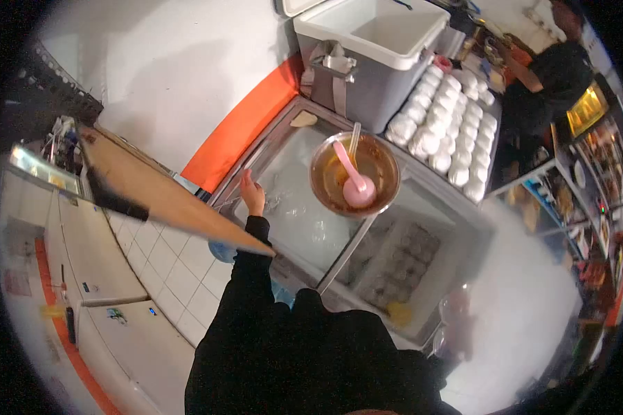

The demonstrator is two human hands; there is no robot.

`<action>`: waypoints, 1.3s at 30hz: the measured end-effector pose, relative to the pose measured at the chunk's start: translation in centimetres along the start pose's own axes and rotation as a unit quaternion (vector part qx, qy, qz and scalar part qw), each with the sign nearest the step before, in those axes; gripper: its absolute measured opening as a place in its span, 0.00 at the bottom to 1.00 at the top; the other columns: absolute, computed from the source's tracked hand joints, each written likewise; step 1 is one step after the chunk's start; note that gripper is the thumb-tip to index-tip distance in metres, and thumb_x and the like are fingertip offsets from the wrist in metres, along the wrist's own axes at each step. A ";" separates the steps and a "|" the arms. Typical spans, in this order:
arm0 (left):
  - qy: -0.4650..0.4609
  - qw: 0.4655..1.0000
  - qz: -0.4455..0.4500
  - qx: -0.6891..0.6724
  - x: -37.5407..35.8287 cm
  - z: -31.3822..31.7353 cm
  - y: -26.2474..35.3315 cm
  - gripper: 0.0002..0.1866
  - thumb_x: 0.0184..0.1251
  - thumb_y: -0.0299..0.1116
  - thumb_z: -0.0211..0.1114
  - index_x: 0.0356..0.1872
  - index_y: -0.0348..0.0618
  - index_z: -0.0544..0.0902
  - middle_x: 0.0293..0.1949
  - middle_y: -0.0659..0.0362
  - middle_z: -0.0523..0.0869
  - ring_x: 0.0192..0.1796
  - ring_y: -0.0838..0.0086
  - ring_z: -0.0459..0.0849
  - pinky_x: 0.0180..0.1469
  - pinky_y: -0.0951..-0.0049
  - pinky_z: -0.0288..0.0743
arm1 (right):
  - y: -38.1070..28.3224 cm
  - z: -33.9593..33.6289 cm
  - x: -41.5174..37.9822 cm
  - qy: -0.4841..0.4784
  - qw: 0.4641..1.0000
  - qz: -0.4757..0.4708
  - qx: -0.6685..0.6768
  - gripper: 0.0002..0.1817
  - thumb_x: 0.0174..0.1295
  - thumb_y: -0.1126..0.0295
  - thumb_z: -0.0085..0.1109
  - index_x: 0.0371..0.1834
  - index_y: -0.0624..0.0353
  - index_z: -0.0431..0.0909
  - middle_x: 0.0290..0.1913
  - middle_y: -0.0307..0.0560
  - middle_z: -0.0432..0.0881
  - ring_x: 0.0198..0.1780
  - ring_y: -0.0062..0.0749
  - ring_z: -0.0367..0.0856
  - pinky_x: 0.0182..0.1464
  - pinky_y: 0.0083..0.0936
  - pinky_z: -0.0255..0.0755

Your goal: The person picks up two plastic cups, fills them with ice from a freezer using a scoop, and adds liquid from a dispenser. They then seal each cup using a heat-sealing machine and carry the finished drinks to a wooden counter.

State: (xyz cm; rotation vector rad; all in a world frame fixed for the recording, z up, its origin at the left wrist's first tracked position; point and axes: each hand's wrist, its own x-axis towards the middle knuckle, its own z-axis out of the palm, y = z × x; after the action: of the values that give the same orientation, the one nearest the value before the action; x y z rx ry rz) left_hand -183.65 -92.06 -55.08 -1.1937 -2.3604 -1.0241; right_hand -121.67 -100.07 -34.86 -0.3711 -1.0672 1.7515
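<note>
My left hand [253, 196] reaches out in a black sleeve over the left side of a glass-topped chest freezer [284, 173]. Its fingers are apart and nothing shows in them. A metal bowl [318, 181] sits on the freezer to the right of this hand, with a pink ladle [358, 194] and a clear-handled utensil [354, 142] inside. I cannot make out my right hand. Near the freezer's lower right lies a blurred, see-through item [453, 304].
Behind the freezer stands an open grey cooler [360, 76]. Rows of white wrapped bundles [457, 124] lie beside it. A blurred wooden board edge [166, 200] crosses the left. Another person in dark clothing [561, 76] is at the upper right, near shelves [574, 194].
</note>
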 end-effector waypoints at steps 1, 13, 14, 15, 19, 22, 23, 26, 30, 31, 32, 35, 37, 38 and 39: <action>0.040 0.998 0.033 0.039 0.6 0.7 0.7 0.26 0.48 0.20 0.55 0.54 0.40 0.67 0.55 0.48 0.69 0.54 0.55 0.69 0.53 0.62 0.64 | -0.3 -1.3 0.8 -0.009 1.000 0.008 0.000 0.19 0.54 0.55 0.50 0.47 0.47 0.61 0.69 0.47 0.41 0.68 0.46 0.45 0.60 0.48 0.53; -0.028 0.991 -0.018 0.126 5.3 3.5 -1.1 0.10 0.53 0.27 0.57 0.37 0.38 0.75 0.40 0.49 0.75 0.45 0.55 0.73 0.45 0.59 0.67 | 0.8 -5.4 7.4 0.044 0.986 0.159 -0.033 0.30 0.65 0.52 0.34 0.67 0.55 0.46 0.70 0.47 0.40 0.67 0.38 0.48 0.62 0.41 0.53; -0.013 0.991 -0.037 0.125 5.6 3.8 -0.9 0.06 0.54 0.26 0.56 0.33 0.37 0.75 0.35 0.49 0.74 0.41 0.55 0.73 0.43 0.60 0.67 | 1.0 -4.9 7.4 0.006 0.991 0.132 -0.031 0.30 0.66 0.52 0.32 0.67 0.54 0.47 0.70 0.46 0.42 0.67 0.37 0.50 0.61 0.40 0.54; -0.021 0.992 -0.031 0.124 5.5 3.6 -1.0 0.06 0.54 0.26 0.56 0.33 0.37 0.75 0.35 0.49 0.74 0.41 0.55 0.73 0.43 0.60 0.67 | 1.7 -4.7 7.3 0.120 0.967 0.208 -0.084 0.30 0.65 0.51 0.34 0.67 0.54 0.48 0.69 0.46 0.45 0.66 0.37 0.52 0.60 0.40 0.56; -0.051 0.996 -0.028 0.064 4.7 3.4 0.0 0.04 0.55 0.25 0.55 0.31 0.37 0.76 0.33 0.50 0.75 0.39 0.56 0.74 0.40 0.60 0.68 | 2.1 -0.9 9.3 0.301 0.866 0.343 -0.204 0.29 0.65 0.51 0.34 0.65 0.55 0.52 0.65 0.45 0.52 0.62 0.35 0.60 0.57 0.40 0.60; -0.090 0.994 -0.031 0.053 2.9 2.6 3.0 0.03 0.55 0.25 0.55 0.29 0.38 0.76 0.31 0.52 0.75 0.37 0.57 0.74 0.38 0.60 0.68 | 1.9 -0.4 8.7 0.226 0.944 0.222 -0.090 0.23 0.61 0.65 0.42 0.60 0.53 0.55 0.61 0.45 0.57 0.59 0.35 0.61 0.53 0.41 0.66; -0.113 0.991 -0.036 0.059 1.8 2.3 3.7 0.03 0.55 0.25 0.56 0.28 0.38 0.77 0.30 0.52 0.76 0.36 0.57 0.74 0.37 0.61 0.68 | 1.6 0.3 8.2 0.170 0.975 0.141 0.003 0.26 0.65 0.56 0.35 0.64 0.54 0.53 0.61 0.44 0.59 0.58 0.30 0.63 0.53 0.34 0.62; -0.131 0.990 -0.012 0.042 -1.1 1.5 5.9 0.03 0.54 0.25 0.56 0.27 0.40 0.77 0.28 0.53 0.76 0.35 0.58 0.75 0.36 0.61 0.68 | 0.5 1.3 6.4 0.218 0.964 0.145 -0.041 0.27 0.65 0.56 0.36 0.64 0.56 0.53 0.61 0.46 0.59 0.57 0.33 0.63 0.52 0.33 0.64; -0.167 0.986 0.005 0.013 -4.5 0.1 10.0 0.02 0.54 0.26 0.57 0.27 0.41 0.77 0.27 0.54 0.75 0.33 0.58 0.75 0.34 0.62 0.68 | -2.2 1.7 4.1 0.150 0.688 0.384 -0.598 0.28 0.64 0.54 0.34 0.64 0.58 0.52 0.63 0.49 0.56 0.56 0.38 0.64 0.55 0.35 0.63; -0.169 0.986 0.009 0.008 -5.4 -0.2 11.1 0.02 0.54 0.26 0.57 0.27 0.41 0.77 0.27 0.54 0.75 0.33 0.58 0.75 0.34 0.62 0.68 | -1.7 0.6 1.6 0.246 0.877 0.258 -0.323 0.28 0.65 0.54 0.34 0.64 0.59 0.52 0.64 0.50 0.54 0.58 0.41 0.62 0.58 0.36 0.61; -0.175 0.984 0.010 0.001 -6.3 -0.4 12.1 0.02 0.54 0.26 0.57 0.27 0.41 0.77 0.27 0.54 0.75 0.33 0.58 0.75 0.34 0.62 0.68 | -1.6 0.3 0.1 0.307 0.947 0.093 -0.005 0.29 0.65 0.54 0.33 0.64 0.60 0.52 0.65 0.51 0.53 0.59 0.43 0.61 0.60 0.37 0.59; -0.172 0.983 0.023 -0.053 -8.6 0.0 13.8 0.02 0.54 0.27 0.57 0.28 0.41 0.77 0.26 0.54 0.75 0.31 0.59 0.75 0.33 0.62 0.69 | -4.0 3.0 -0.7 0.271 0.957 0.070 -0.077 0.29 0.65 0.54 0.34 0.64 0.60 0.51 0.66 0.51 0.50 0.65 0.44 0.54 0.64 0.41 0.52; -0.178 0.982 0.043 -0.047 -9.8 -0.1 15.2 0.02 0.54 0.28 0.57 0.28 0.42 0.77 0.26 0.54 0.75 0.30 0.58 0.75 0.32 0.62 0.69 | -4.9 1.4 -3.6 0.294 0.940 0.142 -0.097 0.27 0.66 0.56 0.31 0.64 0.60 0.50 0.68 0.49 0.46 0.68 0.46 0.44 0.65 0.45 0.51; -0.190 0.980 0.048 -0.042 -10.3 -0.3 15.8 0.02 0.54 0.28 0.57 0.27 0.42 0.76 0.25 0.54 0.75 0.30 0.58 0.75 0.31 0.61 0.69 | -4.8 0.9 -5.0 0.295 0.946 0.084 -0.107 0.27 0.66 0.57 0.30 0.64 0.61 0.50 0.68 0.50 0.46 0.68 0.46 0.43 0.65 0.45 0.50; -0.196 0.979 0.048 -0.042 -10.7 -0.6 16.8 0.02 0.54 0.28 0.57 0.27 0.42 0.76 0.25 0.54 0.75 0.30 0.58 0.75 0.31 0.61 0.69 | -4.8 0.4 -6.0 0.291 0.949 0.024 -0.117 0.26 0.67 0.58 0.28 0.64 0.61 0.50 0.68 0.50 0.45 0.69 0.46 0.41 0.66 0.46 0.49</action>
State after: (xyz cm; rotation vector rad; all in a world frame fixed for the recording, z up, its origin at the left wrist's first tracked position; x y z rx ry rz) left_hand -163.87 -91.92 -52.82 -1.6545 -2.5332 -0.9346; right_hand -116.45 -104.98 -32.12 -1.0016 -0.8310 1.4168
